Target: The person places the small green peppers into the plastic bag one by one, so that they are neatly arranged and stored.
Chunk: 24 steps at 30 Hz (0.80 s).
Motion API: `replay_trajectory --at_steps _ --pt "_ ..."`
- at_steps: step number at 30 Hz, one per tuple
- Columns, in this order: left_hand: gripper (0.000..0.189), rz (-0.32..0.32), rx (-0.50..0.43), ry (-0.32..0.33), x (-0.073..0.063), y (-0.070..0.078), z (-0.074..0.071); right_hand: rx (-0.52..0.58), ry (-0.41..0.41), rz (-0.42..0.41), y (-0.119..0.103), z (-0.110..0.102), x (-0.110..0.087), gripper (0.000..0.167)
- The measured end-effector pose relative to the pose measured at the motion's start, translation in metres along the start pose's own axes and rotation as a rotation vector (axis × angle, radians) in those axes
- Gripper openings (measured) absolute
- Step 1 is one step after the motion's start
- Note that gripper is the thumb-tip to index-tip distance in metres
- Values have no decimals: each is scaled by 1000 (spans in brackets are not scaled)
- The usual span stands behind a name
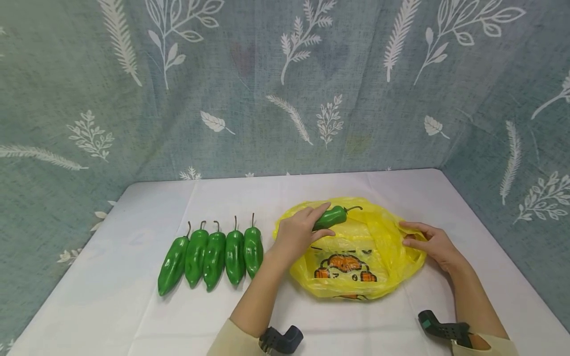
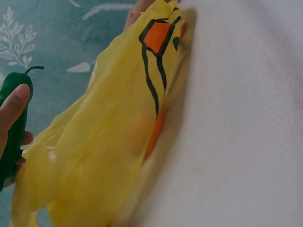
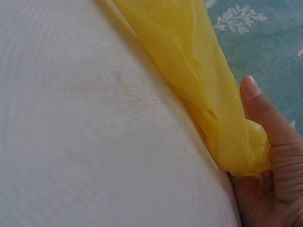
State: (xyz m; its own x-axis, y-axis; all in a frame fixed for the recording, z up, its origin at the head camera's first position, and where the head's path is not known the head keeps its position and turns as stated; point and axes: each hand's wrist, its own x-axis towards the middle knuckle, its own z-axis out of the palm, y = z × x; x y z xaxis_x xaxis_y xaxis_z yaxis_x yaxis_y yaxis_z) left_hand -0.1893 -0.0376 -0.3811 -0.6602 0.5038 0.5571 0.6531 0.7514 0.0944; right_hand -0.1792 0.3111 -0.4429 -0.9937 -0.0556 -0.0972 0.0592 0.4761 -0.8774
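Observation:
In the head view my left hand (image 1: 299,231) grips a green chili pepper (image 1: 331,217), its curved stem pointing right, over the yellow plastic bag (image 1: 387,267). The left wrist view shows the thumb laid along the held pepper (image 2: 19,123), beside the bag (image 2: 94,142). My right hand (image 1: 438,246) holds the bag's right edge between thumb and fingers. From the right wrist, bunched yellow plastic (image 3: 227,123) shows between the thumb and the palm. An orange and black cartoon print marks the bag's front.
Several green peppers (image 1: 214,259) lie side by side in a row on the white table (image 1: 187,326), left of the bag, stems toward the back. A teal cloth (image 1: 249,113) with white leaf patterns hangs behind the table. Each wrist wears a dark strapped device (image 1: 282,340).

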Motion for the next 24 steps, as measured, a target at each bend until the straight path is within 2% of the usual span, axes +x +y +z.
replay_trajectory --at_steps 6,10,14,19,24 --pt "67 -6 55 -59 5 3 10 -7 -3 -11 -1 -1 0 60" --pt "66 25 83 -90 8 5 16 -4 -5 -14 -1 0 0 60" --pt "64 53 61 -105 13 9 22 -3 2 -20 -1 0 -1 59" --pt "62 64 15 -154 19 12 33 7 4 -29 1 2 -2 56" --pt "60 72 15 -178 23 14 42 3 10 -32 0 3 -2 56"
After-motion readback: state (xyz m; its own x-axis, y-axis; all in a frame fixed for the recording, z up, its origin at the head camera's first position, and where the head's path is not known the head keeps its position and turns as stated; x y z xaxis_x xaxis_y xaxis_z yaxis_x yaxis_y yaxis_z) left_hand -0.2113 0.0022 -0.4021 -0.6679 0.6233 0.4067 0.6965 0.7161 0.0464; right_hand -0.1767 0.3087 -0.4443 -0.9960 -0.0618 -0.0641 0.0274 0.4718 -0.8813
